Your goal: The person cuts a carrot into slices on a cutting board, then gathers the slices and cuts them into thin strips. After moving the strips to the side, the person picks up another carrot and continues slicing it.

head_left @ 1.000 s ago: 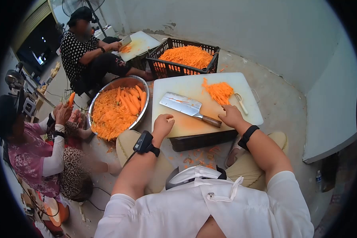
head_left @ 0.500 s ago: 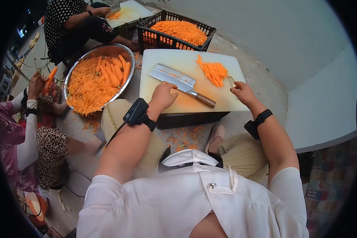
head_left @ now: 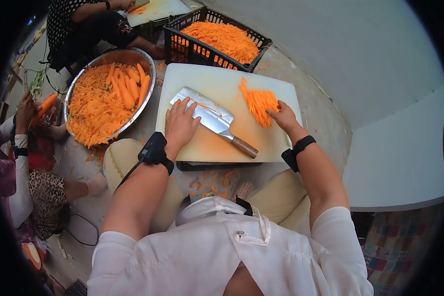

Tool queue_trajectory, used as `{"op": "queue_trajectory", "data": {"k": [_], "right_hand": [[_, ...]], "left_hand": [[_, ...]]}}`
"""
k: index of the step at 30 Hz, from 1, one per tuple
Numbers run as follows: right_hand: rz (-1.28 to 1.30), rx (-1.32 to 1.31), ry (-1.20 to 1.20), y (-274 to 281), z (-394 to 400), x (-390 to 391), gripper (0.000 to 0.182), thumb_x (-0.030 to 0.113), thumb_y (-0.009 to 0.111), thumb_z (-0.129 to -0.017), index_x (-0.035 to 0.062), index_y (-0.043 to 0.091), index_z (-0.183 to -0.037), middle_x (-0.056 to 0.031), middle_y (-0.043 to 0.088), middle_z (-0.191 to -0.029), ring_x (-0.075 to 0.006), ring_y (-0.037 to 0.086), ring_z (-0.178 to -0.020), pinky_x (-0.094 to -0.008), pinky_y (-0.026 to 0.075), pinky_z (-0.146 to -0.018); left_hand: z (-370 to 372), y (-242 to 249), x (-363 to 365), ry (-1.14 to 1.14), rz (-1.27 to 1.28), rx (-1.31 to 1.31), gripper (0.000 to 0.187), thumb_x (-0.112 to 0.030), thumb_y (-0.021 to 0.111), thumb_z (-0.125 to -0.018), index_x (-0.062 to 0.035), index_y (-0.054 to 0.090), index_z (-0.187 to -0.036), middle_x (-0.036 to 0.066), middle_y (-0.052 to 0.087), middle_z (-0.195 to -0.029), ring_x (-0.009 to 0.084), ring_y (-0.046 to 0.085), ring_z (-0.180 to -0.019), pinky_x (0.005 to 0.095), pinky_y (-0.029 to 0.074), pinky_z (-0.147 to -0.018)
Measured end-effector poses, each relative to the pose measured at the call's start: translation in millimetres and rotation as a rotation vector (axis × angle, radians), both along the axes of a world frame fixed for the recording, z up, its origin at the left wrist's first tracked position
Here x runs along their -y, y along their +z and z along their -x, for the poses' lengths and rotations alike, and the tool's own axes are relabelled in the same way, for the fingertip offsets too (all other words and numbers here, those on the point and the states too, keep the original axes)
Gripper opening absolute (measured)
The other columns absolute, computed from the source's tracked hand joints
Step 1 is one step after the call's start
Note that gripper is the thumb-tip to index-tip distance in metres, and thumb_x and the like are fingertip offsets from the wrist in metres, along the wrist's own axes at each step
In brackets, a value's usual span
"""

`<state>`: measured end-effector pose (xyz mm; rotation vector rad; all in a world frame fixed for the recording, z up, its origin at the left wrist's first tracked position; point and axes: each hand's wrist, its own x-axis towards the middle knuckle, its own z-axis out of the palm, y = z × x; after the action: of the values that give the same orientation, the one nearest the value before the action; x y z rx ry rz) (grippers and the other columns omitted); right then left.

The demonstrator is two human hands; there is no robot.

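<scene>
On a white cutting board [head_left: 182,76] lies a cleaver [head_left: 207,116] with a wooden handle pointing to the lower right. My left hand [head_left: 181,122] is open, fingers spread, its fingertips over the lower left edge of the blade. A pile of shredded carrot [head_left: 259,104] rests on the upper right part of the board. My right hand [head_left: 287,119] is open at the right side of this pile, thumb and fingers apart, the fingertips touching the shreds.
A black crate [head_left: 170,42] of shredded carrot stands behind the board. Left of it is a metal basin [head_left: 152,86] with shreds and whole carrots. One person at the left holds a carrot [head_left: 45,107]; another sits behind at a second board [head_left: 163,11].
My left hand has moved left and opened out over the blade. My right hand has gone from the board's right edge to the carrot pile. The whole view has shifted slightly.
</scene>
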<state>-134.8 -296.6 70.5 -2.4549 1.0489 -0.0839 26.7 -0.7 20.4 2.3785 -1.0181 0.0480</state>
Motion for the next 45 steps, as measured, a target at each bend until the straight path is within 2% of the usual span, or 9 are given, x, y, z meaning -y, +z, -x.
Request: {"op": "queue_trajectory", "data": {"k": [2, 14, 18, 22, 30, 34, 36, 39, 45], "right_hand": [[-0.036, -0.039, -0.010, 3.4, -10.5, 7.5, 0.083, 0.041, 0.069, -0.069, -0.0091, 0.038, -0.129, -0.0253, 0.051, -0.121, -0.0326, 0.052, -0.112, -0.0341, 0.041, -0.094], [-0.078, -0.179, 0.031, -17.9, -41.9, 52.8, 0.099, 0.047, 0.074, -0.062, -0.0106, 0.033, -0.131, -0.0260, 0.049, -0.124, -0.0330, 0.048, -0.116, -0.0345, 0.039, -0.097], [-0.071, -0.360, 0.067, -4.4, -54.3, 41.4, 0.101, 0.049, 0.076, -0.059, -0.0095, 0.035, -0.130, -0.0246, 0.051, -0.121, -0.0366, 0.048, -0.113, -0.0371, 0.038, -0.097], [0.064, -0.318, 0.101, -11.6, -52.2, 31.2, 0.098, 0.047, 0.075, -0.061, -0.0088, 0.035, -0.131, -0.0239, 0.051, -0.121, -0.0378, 0.046, -0.113, -0.0385, 0.038, -0.097], [-0.187, -0.109, 0.061, -11.0, -44.0, 57.4, 0.098, 0.044, 0.076, -0.063, -0.0112, 0.032, -0.131, -0.0278, 0.048, -0.122, -0.0352, 0.045, -0.115, -0.0377, 0.039, -0.097], [-0.134, -0.268, 0.178, -5.2, -57.1, 38.2, 0.099, 0.044, 0.077, -0.061, -0.0115, 0.033, -0.130, -0.0280, 0.049, -0.119, -0.0363, 0.047, -0.113, -0.0381, 0.041, -0.094], [0.064, -0.413, 0.185, -1.4, -62.6, 22.5, 0.098, 0.044, 0.078, -0.059, -0.0097, 0.035, -0.129, -0.0259, 0.051, -0.115, -0.0371, 0.048, -0.108, -0.0380, 0.041, -0.093], [0.208, -0.335, 0.164, -11.0, -58.4, 10.5, 0.093, 0.039, 0.078, -0.060, -0.0078, 0.036, -0.129, -0.0240, 0.052, -0.111, -0.0374, 0.049, -0.104, -0.0376, 0.041, -0.093], [0.124, -0.240, 0.132, -19.9, -62.1, 8.0, 0.073, 0.030, 0.078, -0.060, -0.0045, 0.049, -0.117, -0.0220, 0.056, -0.106, -0.0348, 0.053, -0.101, -0.0374, 0.043, -0.090]], "left_hand": [[-3.8, 0.2, 0.1, -0.039, -0.101, -0.035, 0.050, -0.030, 0.055, -0.085, -0.0123, 0.045, -0.130, 0.009, 0.033, -0.141, 0.0301, 0.025, -0.133, 0.0540, 0.022, -0.104], [-20.5, -1.9, 10.1, -0.223, -0.347, 0.002, 0.059, -0.043, 0.047, -0.087, -0.0122, 0.037, -0.136, 0.008, 0.027, -0.145, 0.0289, 0.017, -0.136, 0.0576, 0.015, -0.106], [-19.4, -7.3, 8.7, -0.222, -0.278, 0.041, 0.059, -0.040, 0.053, -0.084, -0.0109, 0.038, -0.133, 0.009, 0.031, -0.142, 0.0299, 0.020, -0.135, 0.0596, 0.019, -0.103], [-20.5, -6.3, 9.0, -0.222, -0.260, 0.038, 0.059, -0.039, 0.055, -0.083, -0.0104, 0.039, -0.132, 0.009, 0.031, -0.142, 0.0302, 0.021, -0.134, 0.0597, 0.019, -0.103], [-20.6, -5.1, 8.9, -0.221, -0.230, 0.020, 0.058, -0.038, 0.056, -0.082, -0.0099, 0.042, -0.131, 0.009, 0.031, -0.142, 0.0309, 0.021, -0.134, 0.0603, 0.019, -0.102], [-21.3, -3.0, 8.8, -0.221, -0.237, 0.008, 0.058, -0.038, 0.056, -0.081, -0.0099, 0.042, -0.131, 0.009, 0.032, -0.142, 0.0312, 0.022, -0.133, 0.0599, 0.019, -0.102], [-21.5, -3.5, 8.7, -0.221, -0.236, 0.007, 0.058, -0.038, 0.056, -0.081, -0.0099, 0.042, -0.130, 0.009, 0.032, -0.142, 0.0312, 0.022, -0.133, 0.0598, 0.019, -0.102], [-21.4, -5.3, 8.8, -0.212, -0.238, 0.024, 0.057, -0.041, 0.055, -0.082, -0.0116, 0.044, -0.130, 0.008, 0.034, -0.141, 0.0303, 0.023, -0.134, 0.0601, 0.019, -0.103], [-21.6, -4.1, 8.1, -0.215, -0.200, 0.017, 0.058, -0.039, 0.056, -0.081, -0.0098, 0.044, -0.130, 0.009, 0.035, -0.140, 0.0309, 0.024, -0.133, 0.0592, 0.019, -0.102]]}}
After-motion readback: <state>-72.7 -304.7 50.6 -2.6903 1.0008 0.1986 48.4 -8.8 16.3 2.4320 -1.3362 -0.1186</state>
